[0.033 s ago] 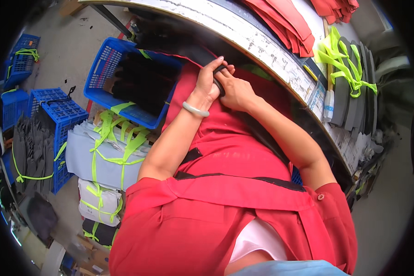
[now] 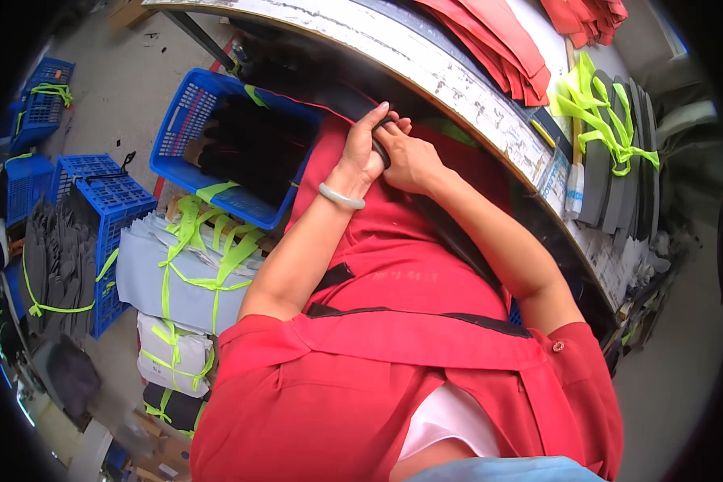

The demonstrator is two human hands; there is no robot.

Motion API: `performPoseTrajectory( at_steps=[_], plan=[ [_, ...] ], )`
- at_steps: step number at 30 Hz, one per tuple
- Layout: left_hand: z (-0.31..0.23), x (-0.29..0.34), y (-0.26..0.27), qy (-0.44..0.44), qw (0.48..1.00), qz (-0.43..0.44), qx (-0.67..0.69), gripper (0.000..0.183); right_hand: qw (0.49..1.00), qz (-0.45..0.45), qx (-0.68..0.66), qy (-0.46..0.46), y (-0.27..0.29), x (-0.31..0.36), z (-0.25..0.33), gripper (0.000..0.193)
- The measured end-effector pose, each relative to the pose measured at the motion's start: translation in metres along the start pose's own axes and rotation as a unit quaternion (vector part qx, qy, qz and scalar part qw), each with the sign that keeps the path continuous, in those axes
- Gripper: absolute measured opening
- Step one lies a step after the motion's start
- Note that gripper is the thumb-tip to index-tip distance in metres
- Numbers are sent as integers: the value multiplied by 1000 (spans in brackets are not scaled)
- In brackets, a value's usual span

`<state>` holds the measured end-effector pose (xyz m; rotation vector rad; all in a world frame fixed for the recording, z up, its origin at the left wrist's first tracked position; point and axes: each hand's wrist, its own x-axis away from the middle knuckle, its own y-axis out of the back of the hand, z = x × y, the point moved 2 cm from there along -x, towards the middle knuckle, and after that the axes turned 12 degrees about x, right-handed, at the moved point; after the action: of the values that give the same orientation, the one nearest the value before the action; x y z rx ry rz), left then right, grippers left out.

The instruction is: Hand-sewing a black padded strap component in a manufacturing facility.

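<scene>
Fingers of left hand (image 2: 361, 153) curled round a black piece (image 2: 383, 153) at twelve o'clock; fingers of right hand (image 2: 412, 163) bent over it, cannot tell whether pinching. Seemingly pressing it between both; next, probably calls for steady hold.

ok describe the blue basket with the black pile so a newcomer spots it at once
Find the long worktable with the scuffed white edge, slanting across the top. Near its left end, left of the person's left hand, sits a large blue basket. Unlike the blue crates farther left, it holds a black pile.
</scene>
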<state>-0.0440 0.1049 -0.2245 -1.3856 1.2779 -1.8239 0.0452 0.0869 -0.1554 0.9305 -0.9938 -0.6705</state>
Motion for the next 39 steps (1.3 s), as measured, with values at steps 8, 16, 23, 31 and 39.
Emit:
performPoseTrajectory(
  at_steps=[8,16,23,31,39],
  plan=[
    [-1,0,10,4,1000,15,5,22,997,24,-65,28,-8,8,-6,53],
    [-14,3,3,33,994,67,76,20,996,-48,-68,28,-4,39,8,69],
    [-16,5,-8,45,997,3,60,32,997,-24,-72,35,3,7,3,56],
    [-13,-3,-3,-12,998,18,51,20,998,-35,-31,49,-2,-19,4,34],
    [-16,-6,4,23,993,89,72,21,997,-43,-56,-7,5,4,10,50]
  ],
)
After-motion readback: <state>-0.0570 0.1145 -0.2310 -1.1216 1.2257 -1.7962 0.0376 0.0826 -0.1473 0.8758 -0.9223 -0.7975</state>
